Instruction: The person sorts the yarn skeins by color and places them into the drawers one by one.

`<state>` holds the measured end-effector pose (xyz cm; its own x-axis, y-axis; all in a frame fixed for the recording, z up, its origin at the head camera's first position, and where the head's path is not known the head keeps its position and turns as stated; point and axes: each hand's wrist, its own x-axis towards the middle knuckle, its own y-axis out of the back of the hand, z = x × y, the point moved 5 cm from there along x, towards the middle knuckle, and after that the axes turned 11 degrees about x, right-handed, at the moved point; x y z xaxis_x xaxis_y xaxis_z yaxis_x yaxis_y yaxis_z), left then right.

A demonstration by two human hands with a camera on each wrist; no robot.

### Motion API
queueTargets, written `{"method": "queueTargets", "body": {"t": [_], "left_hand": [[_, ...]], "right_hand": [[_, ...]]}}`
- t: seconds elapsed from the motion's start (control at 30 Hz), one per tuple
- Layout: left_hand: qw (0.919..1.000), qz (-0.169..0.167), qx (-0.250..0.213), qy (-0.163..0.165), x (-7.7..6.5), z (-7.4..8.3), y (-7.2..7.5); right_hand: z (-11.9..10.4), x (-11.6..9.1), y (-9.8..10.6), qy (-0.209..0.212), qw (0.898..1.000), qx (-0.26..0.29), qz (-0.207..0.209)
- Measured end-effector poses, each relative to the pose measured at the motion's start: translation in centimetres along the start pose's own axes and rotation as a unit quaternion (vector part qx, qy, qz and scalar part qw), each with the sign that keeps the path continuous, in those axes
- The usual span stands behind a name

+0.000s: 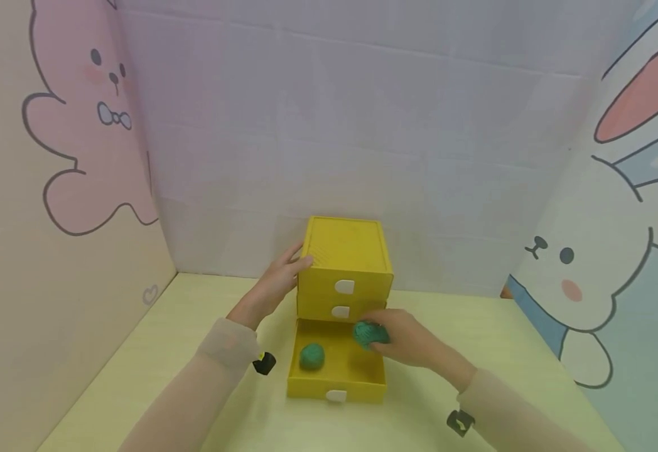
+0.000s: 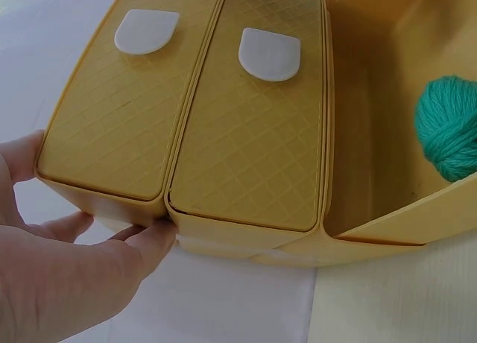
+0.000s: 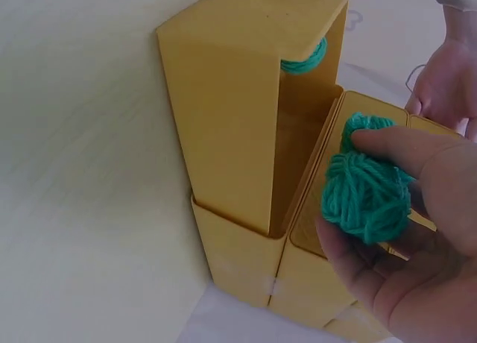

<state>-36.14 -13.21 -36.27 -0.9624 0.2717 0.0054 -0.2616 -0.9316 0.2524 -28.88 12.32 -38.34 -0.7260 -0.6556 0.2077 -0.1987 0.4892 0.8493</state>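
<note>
A yellow drawer box (image 1: 347,245) stands on the table with its bottom drawer (image 1: 337,390) pulled out toward me. My left hand (image 1: 275,282) rests against the box's left side, its thumb lying over the top edge and its fingers along the side wall. Green yarn (image 3: 367,197), bunched in two lumps in the right wrist view, is pinched between the thumb and fingers of my right hand (image 1: 410,339). That hand is over the right part of the open drawer. Inside the drawer at the left lies another green yarn ball (image 1: 312,356).
Two closed drawers with white tabs (image 1: 344,287) sit above the open one. Pale yellow table (image 1: 453,351) surrounds the box. A white cloth wall (image 1: 351,125) rises behind it, and printed panels with a pink bear (image 1: 88,125) and a rabbit (image 1: 594,251) flank both sides.
</note>
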Motion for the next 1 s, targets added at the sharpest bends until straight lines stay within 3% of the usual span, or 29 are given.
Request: {"method": "queueTargets", "body": {"t": [0.2, 0.5, 1.0], "left_hand": [[1.0, 0.001, -0.004, -0.002, -0.1, 0.1, -0.1], [1.0, -0.003, -0.005, 0.001, 0.1, -0.2, -0.3], [1.0, 0.003, -0.001, -0.001, 0.1, -0.1, -0.1]], "right_hand": [[-0.2, 1.7, -2.6, 0.015, 0.999, 0.017, -0.027], [1.6, 3.0, -6.0, 0.002, 0.998, 0.006, -0.066], [2.1, 3.0, -7.2, -0.014, 0.996, -0.028, -0.084]]}}
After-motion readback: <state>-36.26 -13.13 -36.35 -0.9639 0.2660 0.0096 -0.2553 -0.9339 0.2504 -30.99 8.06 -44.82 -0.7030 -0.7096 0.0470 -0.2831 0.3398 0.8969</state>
